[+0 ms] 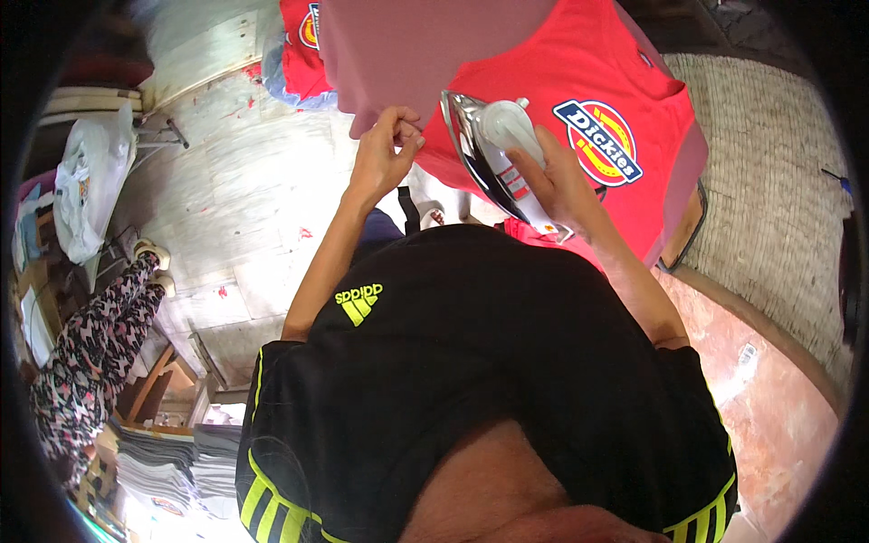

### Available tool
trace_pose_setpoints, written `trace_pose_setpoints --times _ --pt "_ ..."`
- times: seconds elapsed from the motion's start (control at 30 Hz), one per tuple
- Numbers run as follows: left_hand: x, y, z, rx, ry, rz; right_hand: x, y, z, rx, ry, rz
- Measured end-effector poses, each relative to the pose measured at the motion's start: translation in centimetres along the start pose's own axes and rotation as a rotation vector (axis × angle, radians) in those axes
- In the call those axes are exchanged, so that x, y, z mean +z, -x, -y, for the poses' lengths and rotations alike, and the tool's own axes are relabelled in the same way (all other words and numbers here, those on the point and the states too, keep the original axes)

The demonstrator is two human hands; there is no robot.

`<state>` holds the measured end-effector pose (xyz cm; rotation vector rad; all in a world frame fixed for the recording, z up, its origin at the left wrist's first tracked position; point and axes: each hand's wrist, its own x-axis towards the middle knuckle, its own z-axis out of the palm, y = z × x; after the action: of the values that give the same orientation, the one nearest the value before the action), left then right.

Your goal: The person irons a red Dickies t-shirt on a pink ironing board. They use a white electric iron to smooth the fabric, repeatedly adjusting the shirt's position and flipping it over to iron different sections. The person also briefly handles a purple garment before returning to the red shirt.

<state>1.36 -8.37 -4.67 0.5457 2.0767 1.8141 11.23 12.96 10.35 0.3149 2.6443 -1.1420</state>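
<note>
A clothes iron [493,149] with a shiny metal soleplate and a pale translucent body is tilted on its side. My right hand [559,179] is closed round its handle. Under and beside the iron a red sleeveless shirt [534,77] with a round blue, yellow and white print is spread over a mauve-covered ironing board [389,45]. My left hand [387,152] is at the near left edge of the board, beside the shirt's hem. Its fingers are curled in toward the thumb; whether cloth is pinched between them is hidden.
Another red garment [303,50] lies on bluish plastic at the far left. A white plastic bag [86,181] hangs off a stand at left. A person in patterned trousers [86,362] is there. Folded grey garments [172,462] are stacked lower left. A woven mat [760,154] lies at right.
</note>
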Motion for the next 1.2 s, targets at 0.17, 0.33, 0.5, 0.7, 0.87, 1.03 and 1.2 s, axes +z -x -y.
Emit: trace_pose_setpoints --times 0.17,0.33,0.5,0.7,0.87,1.03,1.2 --pt "-3.3 -1.5 -2.8 -0.155 -0.225 0.267 -0.2 0.8 0.4 0.003 0.009 -0.021" --pt "-1.3 -6.0 -4.9 0.24 -0.311 0.033 0.6 3.8 -1.5 0.048 0.08 -0.164" --pt "3.0 -9.5 -3.5 0.599 -0.619 -0.05 1.6 2.3 0.0 0.246 -0.142 -0.319" --pt "3.7 -9.4 -5.4 0.551 -0.823 0.029 0.8 7.6 -2.6 0.189 -0.083 -0.396" --pt "12.0 -8.0 -8.4 0.813 -0.669 0.148 -1.0 17.2 -9.7 0.529 -0.178 -0.687" --pt "23.8 -3.8 -7.7 0.88 -0.711 0.476 -5.2 22.6 -12.4 0.605 -0.628 -0.854" --pt "28.6 -3.0 -7.8 0.837 -0.904 0.581 -6.3 21.0 -20.3 0.54 -0.268 -0.949"
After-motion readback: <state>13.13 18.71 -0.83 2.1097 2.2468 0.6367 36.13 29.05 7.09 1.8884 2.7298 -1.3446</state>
